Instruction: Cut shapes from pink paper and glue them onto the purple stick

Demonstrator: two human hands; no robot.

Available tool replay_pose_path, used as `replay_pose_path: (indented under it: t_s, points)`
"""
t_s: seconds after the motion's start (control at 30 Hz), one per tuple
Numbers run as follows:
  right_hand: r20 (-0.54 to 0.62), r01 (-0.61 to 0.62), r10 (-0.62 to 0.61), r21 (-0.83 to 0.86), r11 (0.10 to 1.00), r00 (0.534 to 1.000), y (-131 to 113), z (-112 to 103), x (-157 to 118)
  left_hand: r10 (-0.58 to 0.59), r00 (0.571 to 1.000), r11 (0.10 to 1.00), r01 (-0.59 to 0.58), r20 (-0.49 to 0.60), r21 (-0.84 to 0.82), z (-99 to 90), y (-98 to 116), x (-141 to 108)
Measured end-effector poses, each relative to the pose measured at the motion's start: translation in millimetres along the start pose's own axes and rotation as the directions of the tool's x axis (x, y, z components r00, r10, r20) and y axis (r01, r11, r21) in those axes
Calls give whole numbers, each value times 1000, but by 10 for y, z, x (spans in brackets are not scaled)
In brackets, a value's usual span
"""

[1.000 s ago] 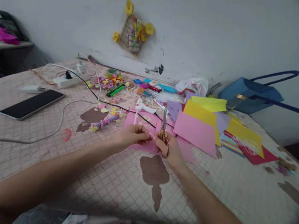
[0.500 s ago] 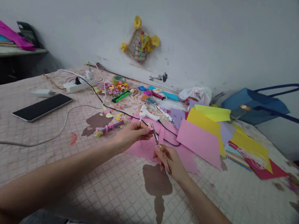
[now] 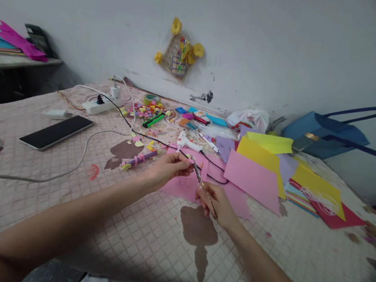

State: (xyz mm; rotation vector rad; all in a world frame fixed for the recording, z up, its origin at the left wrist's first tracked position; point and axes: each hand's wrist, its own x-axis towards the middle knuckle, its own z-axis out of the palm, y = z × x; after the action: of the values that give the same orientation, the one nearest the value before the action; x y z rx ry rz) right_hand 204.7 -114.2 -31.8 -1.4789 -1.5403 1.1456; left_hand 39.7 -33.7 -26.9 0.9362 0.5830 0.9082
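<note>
My right hand (image 3: 219, 202) is closed around metal scissors (image 3: 197, 171), whose blades point up and left. The blade tips meet the fingertips of my left hand (image 3: 170, 170). Those fingers are pinched on a small piece of paper, mostly hidden, its shape too small to make out. Beneath both hands lies a large pink sheet (image 3: 240, 205) with a cut edge and a narrow pink strip (image 3: 205, 168). Just beyond the left fingers rests a white glue gun (image 3: 188, 142) with a black cord. A purple rolled stick with pink and yellow bits (image 3: 140, 159) lies left of my left hand.
Coloured sheets (image 3: 255, 178) are stacked at right, before a blue bag (image 3: 326, 134). Small paper cutouts (image 3: 144, 110), a green cutter (image 3: 153, 120) and a tape roll (image 3: 152, 99) lie at the back. A phone (image 3: 56, 131), power strip (image 3: 100, 104) and cables occupy the left.
The whole view has shifted slightly, so things sit a little farther right. Both hands keep nearly the same pose, with the scissors still at the left fingertips.
</note>
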Motion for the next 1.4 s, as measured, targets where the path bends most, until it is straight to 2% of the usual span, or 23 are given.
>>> replay_pose_path:
  t_s: [0.6, 0.87, 1.4]
  points:
    - [-5, -18, 18, 7, 1000, 1000, 26, 5, 7, -4, 1000, 1000, 4, 8, 4, -4, 2, 5]
    - [2, -5, 6, -46, 999, 1000, -54, -12, -15, 7, 1000, 1000, -7, 17, 2, -22, 0, 17]
    - [10, 52, -51, -178, 983, 999, -33, -28, -14, 18, 1000, 1000, -18, 9, 10, -29, 15, 17]
